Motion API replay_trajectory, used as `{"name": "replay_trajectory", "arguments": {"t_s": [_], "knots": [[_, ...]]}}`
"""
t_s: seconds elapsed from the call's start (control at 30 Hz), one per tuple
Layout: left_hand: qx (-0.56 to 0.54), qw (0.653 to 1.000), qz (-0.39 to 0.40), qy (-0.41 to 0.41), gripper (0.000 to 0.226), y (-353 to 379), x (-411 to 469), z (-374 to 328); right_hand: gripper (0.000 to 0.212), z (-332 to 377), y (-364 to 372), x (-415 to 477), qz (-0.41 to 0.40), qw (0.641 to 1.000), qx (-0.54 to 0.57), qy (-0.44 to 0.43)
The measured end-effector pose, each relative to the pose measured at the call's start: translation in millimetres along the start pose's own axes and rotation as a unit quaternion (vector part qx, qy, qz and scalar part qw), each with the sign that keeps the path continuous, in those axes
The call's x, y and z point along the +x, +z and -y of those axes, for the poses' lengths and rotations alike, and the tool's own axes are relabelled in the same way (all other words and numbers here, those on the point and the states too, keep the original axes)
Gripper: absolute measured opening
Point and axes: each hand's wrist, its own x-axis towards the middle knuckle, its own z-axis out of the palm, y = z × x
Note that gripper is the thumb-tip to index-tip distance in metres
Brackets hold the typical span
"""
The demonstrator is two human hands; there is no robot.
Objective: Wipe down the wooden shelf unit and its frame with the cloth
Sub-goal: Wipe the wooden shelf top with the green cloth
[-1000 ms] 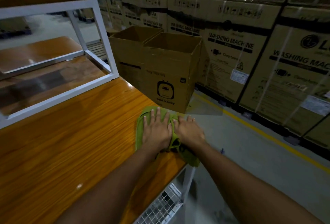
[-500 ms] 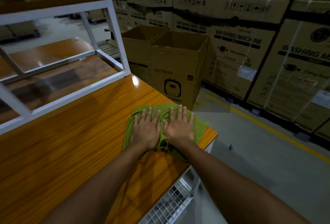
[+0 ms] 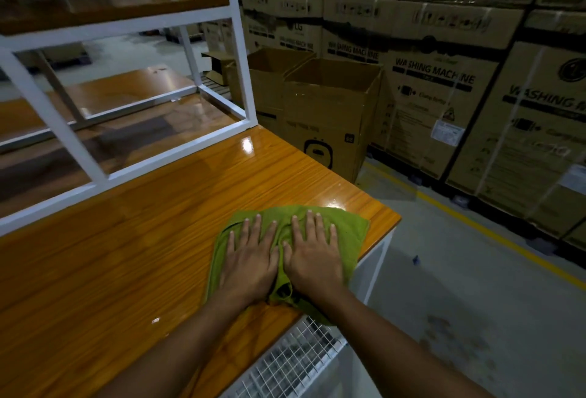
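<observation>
- Stacked washing-machine cartons (image 3: 437, 105) line the warehouse wall. Two open cardboard boxes (image 3: 320, 112) stand beyond the fingertips, and grey floor (image 3: 459, 270) lies off to the right.
- Left of the hands runs the glossy wooden shelf top (image 3: 126, 254). Its white frame (image 3: 237, 48) rises well beyond the fingertips, toward the left.
- Palms down, the left hand (image 3: 250, 258) and right hand (image 3: 314, 254) lie flat side by side. The fingers (image 3: 256, 228) are straight and slightly spread, and the thumbs nearly touch.
- The green cloth (image 3: 348, 229) lies directly under both palms, near the top's right front corner. It shows just past the fingertips and out beyond the right little finger, and a flap hangs over the near edge by the right wrist.
- Risk: a ridge of fabric is bunched between the thumbs, so a push could ruck it further and leave strips unwiped.
- Risk: the corner is near the right little finger, so a stroke to the right could carry cloth and hand off the edge.
- Risk: the hanging flap sits just above the wire mesh (image 3: 291, 362) and may snag there on a pull toward the body.
</observation>
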Motion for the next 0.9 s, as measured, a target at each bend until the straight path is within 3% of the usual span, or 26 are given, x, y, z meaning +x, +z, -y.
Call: {"name": "replay_trajectory", "arguments": {"t_s": [0.33, 0.7, 0.9], "knots": [[0.003, 1.0, -0.022, -0.006, 0.08, 3.0, -16.3, -36.9, 0.068, -32.4, 3.2, -18.8, -0.062, 0.997, -0.014, 0.05], [-0.012, 0.998, -0.046, 0.049, 0.08, 4.5, 73.7, -92.5, 0.087, -97.0, -17.7, 39.6, -0.055, 0.988, -0.063, 0.13], [-0.03, 0.998, -0.012, 0.055, 0.056, 0.2, 124.1, -98.3, 0.067, -106.1, -24.7, 80.7, 0.007, 0.982, -0.048, 0.183]]}}
